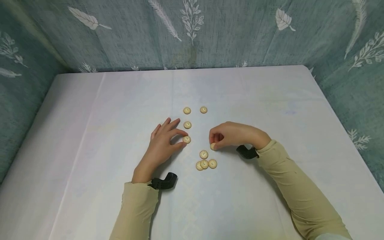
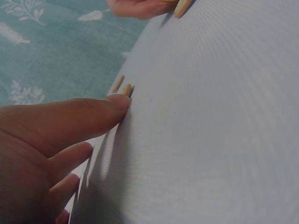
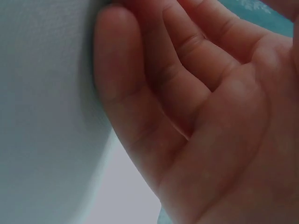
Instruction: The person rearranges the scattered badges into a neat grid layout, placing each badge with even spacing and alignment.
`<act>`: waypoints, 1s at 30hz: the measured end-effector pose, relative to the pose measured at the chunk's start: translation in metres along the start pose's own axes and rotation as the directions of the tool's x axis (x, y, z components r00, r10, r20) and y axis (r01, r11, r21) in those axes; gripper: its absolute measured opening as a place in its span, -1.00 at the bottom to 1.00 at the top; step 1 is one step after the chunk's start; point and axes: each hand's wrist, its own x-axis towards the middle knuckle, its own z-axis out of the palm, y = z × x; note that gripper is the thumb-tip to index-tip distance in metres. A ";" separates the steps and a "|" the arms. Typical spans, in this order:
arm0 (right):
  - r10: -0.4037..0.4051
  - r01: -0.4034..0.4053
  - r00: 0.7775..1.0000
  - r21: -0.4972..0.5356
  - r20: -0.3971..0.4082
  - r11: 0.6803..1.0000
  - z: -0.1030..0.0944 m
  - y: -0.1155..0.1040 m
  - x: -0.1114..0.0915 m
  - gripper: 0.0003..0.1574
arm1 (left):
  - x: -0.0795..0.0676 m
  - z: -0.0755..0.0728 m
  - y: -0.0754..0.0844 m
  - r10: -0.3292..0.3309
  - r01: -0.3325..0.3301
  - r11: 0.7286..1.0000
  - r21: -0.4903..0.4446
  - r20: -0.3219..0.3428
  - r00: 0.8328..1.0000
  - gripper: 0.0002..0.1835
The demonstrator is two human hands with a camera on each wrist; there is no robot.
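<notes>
A left hand (image 1: 162, 145) and a right hand (image 1: 235, 134) among small discs (image 1: 187, 125) on a table (image 1: 99, 140)

Seen from above, nine round, cream-coloured discs with fine dark marks are gathered around the middle of a white table.

The left hand pinches the left disc (image 1: 187, 140) between thumb and forefinger, its other fingers spread apart. That disc is the nearest in a column of three: the second disc (image 1: 187, 125) lies just beyond it, and the far disc (image 1: 187, 110) beyond that. To the right of the far disc, apart from it, lies a lone disc (image 1: 203, 110).

The right hand, fingers curled in, grips the right disc (image 1: 212, 146) between thumb and fingertips. The fingers cover part of it and the right wrist view is dark, so it is hard to tell whether this disc touches the table.

Nearer the person, four more discs lie together. A single disc (image 1: 204, 154) sits just beyond a row of three (image 1: 212, 163); in that row, the middle one overlaps the left one, and the right one is close against it.

Tan sleeves (image 1: 135, 208) cover both forearms, with a black device (image 1: 163, 181) at each wrist. Behind the table hangs a green curtain (image 1: 132, 36) printed with white leaves.
</notes>
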 end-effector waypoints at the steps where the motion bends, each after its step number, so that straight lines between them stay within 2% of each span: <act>1: 0.001 -0.001 1.000 0.002 0.005 1.000 0.000 0.001 0.000 -0.90 | 0.000 0.001 0.000 -0.003 0.003 1.000 0.001 0.004 1.000 -0.76; 11: 0.022 -0.022 1.000 0.006 -0.012 1.000 -0.005 0.007 -0.003 -0.92 | -0.002 0.000 -0.002 -0.007 0.007 1.000 0.003 0.004 1.000 -0.76; 19: 0.063 -0.062 0.996 0.033 -0.056 0.998 -0.007 0.012 -0.002 -0.91 | -0.002 -0.001 -0.001 0.002 -0.002 1.000 -0.008 0.009 1.000 -0.76; 30: 0.072 -0.068 0.988 0.029 -0.137 0.997 -0.003 0.014 0.004 -0.89 | -0.002 -0.003 0.000 0.008 -0.008 1.000 -0.004 0.001 1.000 -0.77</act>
